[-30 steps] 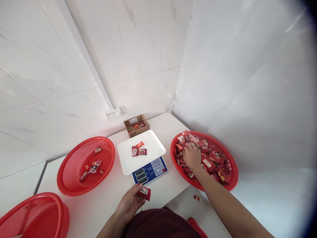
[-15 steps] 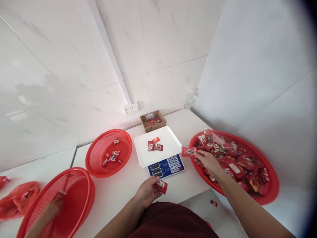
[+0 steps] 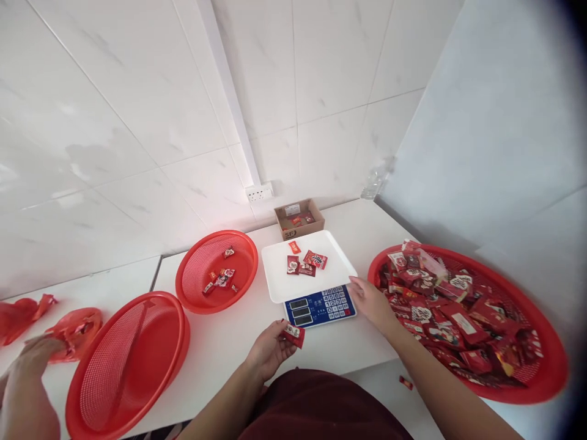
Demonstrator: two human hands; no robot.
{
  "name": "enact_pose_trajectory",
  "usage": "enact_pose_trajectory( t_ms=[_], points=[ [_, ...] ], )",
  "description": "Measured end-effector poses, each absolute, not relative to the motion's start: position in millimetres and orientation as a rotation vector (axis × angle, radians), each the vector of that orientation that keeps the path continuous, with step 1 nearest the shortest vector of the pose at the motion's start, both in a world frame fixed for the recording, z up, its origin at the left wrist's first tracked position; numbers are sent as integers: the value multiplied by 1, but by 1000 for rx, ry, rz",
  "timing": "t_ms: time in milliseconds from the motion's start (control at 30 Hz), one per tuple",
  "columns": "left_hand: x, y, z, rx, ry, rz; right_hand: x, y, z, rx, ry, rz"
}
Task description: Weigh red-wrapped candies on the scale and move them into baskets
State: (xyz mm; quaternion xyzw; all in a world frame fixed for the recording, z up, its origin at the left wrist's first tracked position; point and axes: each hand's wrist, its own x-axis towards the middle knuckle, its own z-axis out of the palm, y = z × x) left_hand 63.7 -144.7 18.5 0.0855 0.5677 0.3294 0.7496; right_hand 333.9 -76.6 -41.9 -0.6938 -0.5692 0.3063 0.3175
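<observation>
My left hand (image 3: pixel 271 349) is closed on a small red snack packet (image 3: pixel 293 334), held just in front of the scale. My right hand (image 3: pixel 370 305) is at the near right corner of the scale's white pan (image 3: pixel 279 287), fingers loosely apart with no packet showing in them. Several red packets lie on the pan; among them is a larger red packet (image 3: pixel 316 259) with dark lettering. Below the pan sits the scale's blue keypad panel (image 3: pixel 321 305). A large red basket (image 3: pixel 557 366) heaped with red snack packets stands beside my right forearm.
A red basket (image 3: pixel 250 244) with a few packets stands left of the scale, another red basket (image 3: pixel 137 366) nearer. Behind the pan is a cardboard box (image 3: pixel 293 231). At far left, another person's hand (image 3: pixel 34 360) touches a red plastic bag (image 3: pixel 85 321).
My right hand has let go of the larger red packet, which now lies on the pan. The other person's hand has moved from the near basket to the red bag. The view has shifted.
</observation>
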Motion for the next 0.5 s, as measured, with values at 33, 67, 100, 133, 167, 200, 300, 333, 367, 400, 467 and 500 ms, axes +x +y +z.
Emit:
enact_pose_trajectory(
  t_ms=[33, 67, 100, 133, 167, 200, 300, 333, 367, 400, 467, 500],
  points=[
    [61, -143, 18, 202, 1239, 731, 344, -88, -48, -1847, -1590, 638],
    [58, -142, 18, 225, 1236, 745, 353, -100, -55, -1861, -1653, 511],
    [55, -140, 18, 251, 1236, 761, 362, -111, -62, -1878, -1690, 431],
    [52, -138, 17, 280, 1239, 777, 369, -121, -70, -1903, -1711, 385],
    [49, -135, 17, 307, 1246, 795, 375, -131, -76, -1935, -1721, 359],
    [47, -132, 17, 334, 1254, 813, 379, -138, -82, -1967, -1725, 345],
    [44, -121, 18, 414, 1270, 872, 381, -149, -90, -2019, -1730, 317],
    [44, -116, 18, 446, 1276, 902, 380, -150, -90, -2022, -1732, 311],
    [46, -111, 18, 481, 1285, 930, 379, -149, -90, -2022, -1731, 307],
    [48, -106, 18, 520, 1296, 953, 377, -148, -89, -2022, -1730, 305],
    [55, -93, 16, 631, 1336, 950, 376, -145, -88, -2030, -1722, 302],
    [60, -87, 15, 711, 1370, 911, 375, -144, -88, -2036, -1716, 301]
  ],
)
